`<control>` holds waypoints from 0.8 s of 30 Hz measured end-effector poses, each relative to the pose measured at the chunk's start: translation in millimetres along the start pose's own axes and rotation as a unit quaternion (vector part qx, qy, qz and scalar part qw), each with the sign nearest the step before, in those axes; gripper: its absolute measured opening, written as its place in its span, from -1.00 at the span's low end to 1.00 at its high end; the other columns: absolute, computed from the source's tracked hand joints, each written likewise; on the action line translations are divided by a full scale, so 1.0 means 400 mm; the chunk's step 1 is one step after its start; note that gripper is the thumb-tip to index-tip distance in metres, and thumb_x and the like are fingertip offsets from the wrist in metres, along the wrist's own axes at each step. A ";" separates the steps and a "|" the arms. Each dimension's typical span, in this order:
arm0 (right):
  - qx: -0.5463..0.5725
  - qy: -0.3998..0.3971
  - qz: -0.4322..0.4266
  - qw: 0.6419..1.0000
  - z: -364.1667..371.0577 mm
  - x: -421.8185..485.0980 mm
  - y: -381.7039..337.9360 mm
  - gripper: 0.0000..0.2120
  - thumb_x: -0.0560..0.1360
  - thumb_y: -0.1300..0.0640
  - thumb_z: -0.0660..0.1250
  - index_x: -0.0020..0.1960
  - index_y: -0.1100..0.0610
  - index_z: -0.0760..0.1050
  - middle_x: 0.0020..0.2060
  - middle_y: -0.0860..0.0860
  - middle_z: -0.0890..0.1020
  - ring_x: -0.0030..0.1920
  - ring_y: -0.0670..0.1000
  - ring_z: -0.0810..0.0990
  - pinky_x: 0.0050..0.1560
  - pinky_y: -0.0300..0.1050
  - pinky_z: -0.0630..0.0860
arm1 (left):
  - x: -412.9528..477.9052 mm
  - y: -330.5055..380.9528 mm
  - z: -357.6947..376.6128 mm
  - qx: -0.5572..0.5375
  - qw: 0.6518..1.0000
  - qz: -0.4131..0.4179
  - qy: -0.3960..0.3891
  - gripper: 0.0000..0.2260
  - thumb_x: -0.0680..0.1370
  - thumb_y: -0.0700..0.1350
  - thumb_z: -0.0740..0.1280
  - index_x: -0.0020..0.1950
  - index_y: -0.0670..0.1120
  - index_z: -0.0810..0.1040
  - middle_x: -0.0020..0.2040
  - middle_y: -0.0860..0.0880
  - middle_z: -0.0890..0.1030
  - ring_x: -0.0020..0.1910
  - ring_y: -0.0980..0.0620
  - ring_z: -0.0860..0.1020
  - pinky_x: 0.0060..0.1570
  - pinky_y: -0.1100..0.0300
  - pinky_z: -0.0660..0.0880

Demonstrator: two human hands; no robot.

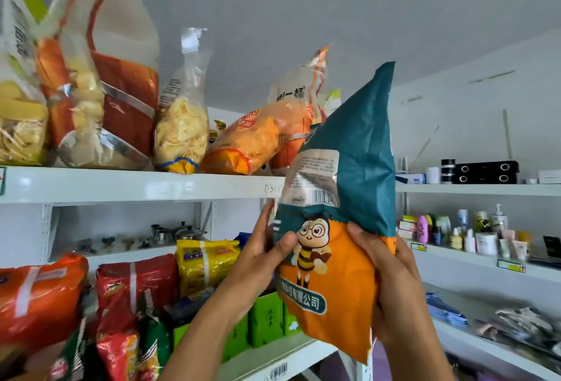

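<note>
The white top shelf (136, 183) runs above and to the left of both hands, its front edge level with the bag's middle. The teal and orange bag (355, 150), printed with a cartoon bee, is held upright in the air between the hands. Its teal top rises well above them, in front of the shelf's right end.

The left hand (258, 259) grips the bag's left edge, thumb pressed on the front beside the bee and fingers wrapped behind. The right hand (391, 271) grips the right edge, thumb on the front where teal meets orange and fingers curled round the back.

Up and left of the left hand, clear bags of crisps (182, 125) stand on the top shelf, and an orange packet (243, 144) lies tilted nearest the bag. Below and left of that hand sit red packets (136, 283), a yellow packet (203, 262) and green boxes (264, 317). Beyond the right hand, small bottles (455, 229) line a side shelf.
</note>
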State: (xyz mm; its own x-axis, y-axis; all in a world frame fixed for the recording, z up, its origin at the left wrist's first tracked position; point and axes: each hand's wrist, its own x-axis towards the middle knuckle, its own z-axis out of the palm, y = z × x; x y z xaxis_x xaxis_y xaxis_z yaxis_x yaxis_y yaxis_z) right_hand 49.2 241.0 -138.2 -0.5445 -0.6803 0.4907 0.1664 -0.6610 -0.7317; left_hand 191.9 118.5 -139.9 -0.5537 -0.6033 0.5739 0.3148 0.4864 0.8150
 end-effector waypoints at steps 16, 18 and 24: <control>-0.502 -0.101 -0.153 0.845 0.042 0.021 0.034 0.28 0.21 -0.29 0.64 0.62 -0.23 -0.18 0.45 -0.06 0.32 0.32 -0.10 0.50 0.27 -0.19 0.53 | -0.013 0.011 -0.028 0.047 0.980 0.052 0.188 -0.52 0.31 0.09 0.61 0.13 0.26 0.48 -0.10 0.43 0.65 -0.13 0.43 0.62 -0.27 0.50 0.51; -0.451 -0.107 -0.176 0.869 0.027 0.039 0.037 0.15 0.28 -0.16 0.66 0.59 -0.31 -0.07 0.40 -0.15 0.45 0.22 -0.22 0.59 0.14 -0.36 0.55 | -0.021 0.028 -0.027 0.073 0.984 0.048 0.158 -0.57 0.40 0.12 0.55 0.15 0.30 0.42 -0.14 0.56 0.58 -0.14 0.56 0.55 -0.28 0.58 0.44; -0.329 -0.093 -0.214 0.915 0.009 0.046 0.013 -0.04 0.32 0.04 0.65 0.44 -0.48 0.13 0.17 -0.45 0.59 0.14 -0.27 0.65 0.05 -0.40 0.58 | -0.048 0.035 -0.094 -0.044 0.999 0.005 0.018 -0.42 0.34 0.20 0.55 0.32 0.21 0.48 0.21 0.07 0.70 0.13 0.05 0.70 -0.03 0.19 0.64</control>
State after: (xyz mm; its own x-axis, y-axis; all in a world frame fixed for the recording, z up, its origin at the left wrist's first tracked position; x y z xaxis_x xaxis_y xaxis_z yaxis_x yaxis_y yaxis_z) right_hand 43.0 224.1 -131.3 -0.2841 -0.4872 0.8258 -0.5936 -0.5870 -0.5505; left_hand 235.9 113.2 -136.5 -0.5220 -0.6218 0.5839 0.3877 0.4368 0.8117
